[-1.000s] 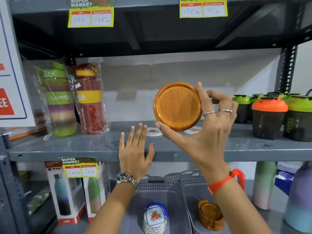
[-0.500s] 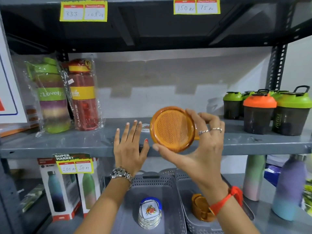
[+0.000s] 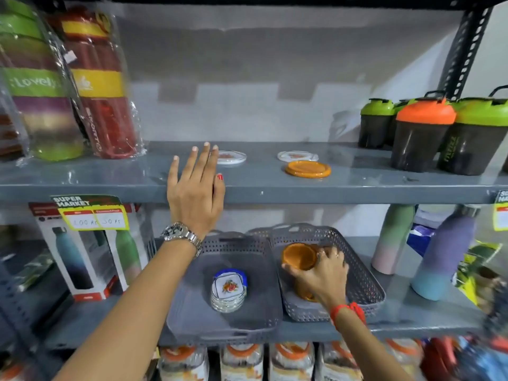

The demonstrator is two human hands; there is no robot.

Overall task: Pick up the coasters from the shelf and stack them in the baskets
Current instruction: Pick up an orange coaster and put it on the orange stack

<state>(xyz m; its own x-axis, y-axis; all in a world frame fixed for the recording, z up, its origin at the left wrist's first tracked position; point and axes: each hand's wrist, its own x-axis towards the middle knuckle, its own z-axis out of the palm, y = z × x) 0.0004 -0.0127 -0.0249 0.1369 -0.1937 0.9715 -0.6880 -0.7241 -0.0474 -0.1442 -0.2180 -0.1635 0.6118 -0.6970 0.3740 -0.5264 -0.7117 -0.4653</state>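
Observation:
My right hand is down in the right grey basket, holding an orange coaster on top of the orange stack there. My left hand rests flat and open on the front edge of the upper shelf. On that shelf lie one orange coaster and two clear white coasters with a fruit print. The left grey basket holds a stack of white fruit-print coasters.
Wrapped bottles stand on the upper shelf at left, and shaker cups with green and orange lids at right. Boxed bottles sit left of the baskets, pastel bottles to their right. Packaged jars fill the shelf below.
My right hand has carried the orange coaster from in front of the upper shelf down into the right basket. The view has tilted downward. My left hand has stayed on the shelf edge.

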